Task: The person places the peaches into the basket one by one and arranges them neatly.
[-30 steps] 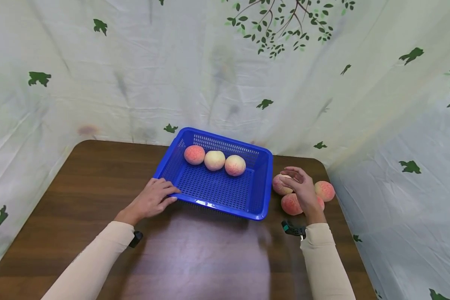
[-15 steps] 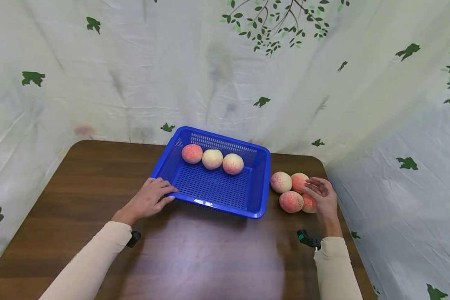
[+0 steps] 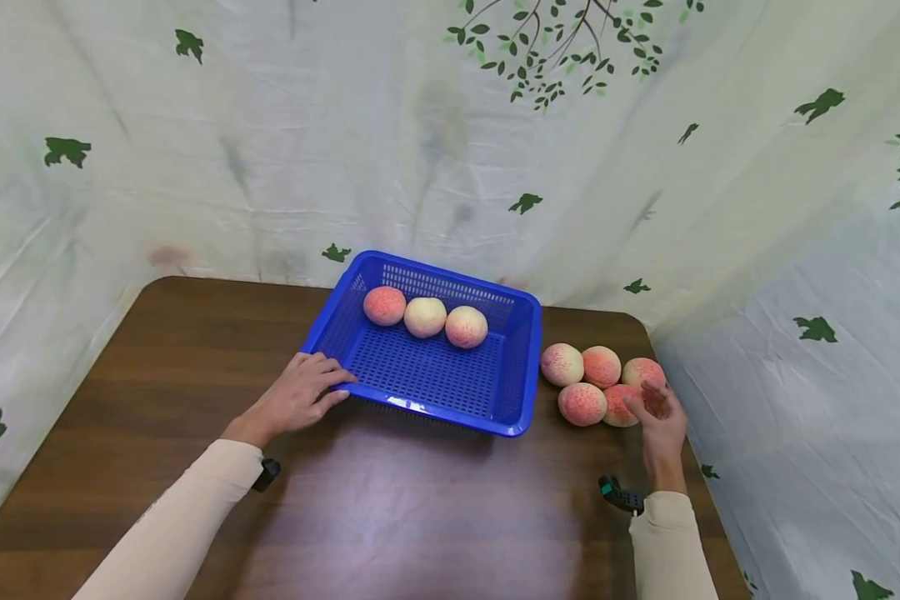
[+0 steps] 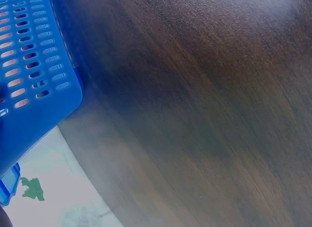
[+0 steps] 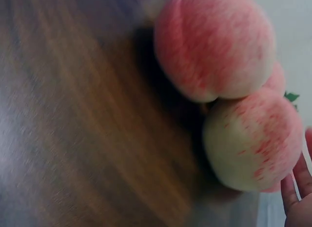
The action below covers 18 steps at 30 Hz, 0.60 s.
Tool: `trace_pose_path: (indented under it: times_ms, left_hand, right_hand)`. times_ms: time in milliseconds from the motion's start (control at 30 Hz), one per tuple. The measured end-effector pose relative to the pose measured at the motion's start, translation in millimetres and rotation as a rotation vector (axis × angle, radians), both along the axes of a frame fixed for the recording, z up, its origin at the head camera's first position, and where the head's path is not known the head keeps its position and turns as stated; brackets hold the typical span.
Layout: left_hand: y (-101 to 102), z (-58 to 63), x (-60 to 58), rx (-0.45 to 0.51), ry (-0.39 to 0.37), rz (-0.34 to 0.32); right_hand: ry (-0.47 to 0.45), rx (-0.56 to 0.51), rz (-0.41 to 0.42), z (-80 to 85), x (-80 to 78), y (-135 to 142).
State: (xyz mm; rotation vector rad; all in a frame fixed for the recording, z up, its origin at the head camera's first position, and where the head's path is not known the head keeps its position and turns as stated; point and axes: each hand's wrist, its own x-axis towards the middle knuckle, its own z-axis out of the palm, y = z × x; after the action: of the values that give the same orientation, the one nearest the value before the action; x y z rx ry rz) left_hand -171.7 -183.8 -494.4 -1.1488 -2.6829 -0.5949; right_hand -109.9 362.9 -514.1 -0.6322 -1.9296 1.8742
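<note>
A blue plastic basket [image 3: 420, 408] with slotted walls stands on the table, and three peaches, one of them a pale peach [image 3: 425, 317], lie in a row along its far side. My left hand [image 3: 300, 393] holds the basket's near left corner by the rim; the basket's slotted wall [image 4: 36, 61] fills the upper left of the left wrist view. To the right of the basket several pink-and-cream peaches sit clustered, including a front peach [image 3: 582, 404]. My right hand [image 3: 663, 421] is at the cluster's right side, fingers loosely bent beside the rightmost peaches, nearest the lower right peach [image 3: 619, 406].
The brown wooden table [image 3: 435, 517] has its right edge close by the right forearm. A pale curtain [image 3: 420, 150] with leaf prints hangs behind the table and along its right side. Each wrist wears a dark strap, such as the right wristband [image 3: 621, 495].
My right hand has moved right and a little toward me from over the peaches, uncovering more of the cluster. My left hand stays on the basket's corner. The view has shifted slightly.
</note>
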Motion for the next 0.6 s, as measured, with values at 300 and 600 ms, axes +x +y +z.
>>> trace_pose_path:
  times_ms: [300,600]
  left_hand:
    - [0,0.0,-0.1,0.025,0.022,-0.008]
    - [0,1.3,1.2,0.008,0.012,0.003]
  right_hand:
    - [-0.125,0.057,0.034,-12.7,2.7,1]
    - [-0.197,0.082,0.025,-26.9,6.1,2]
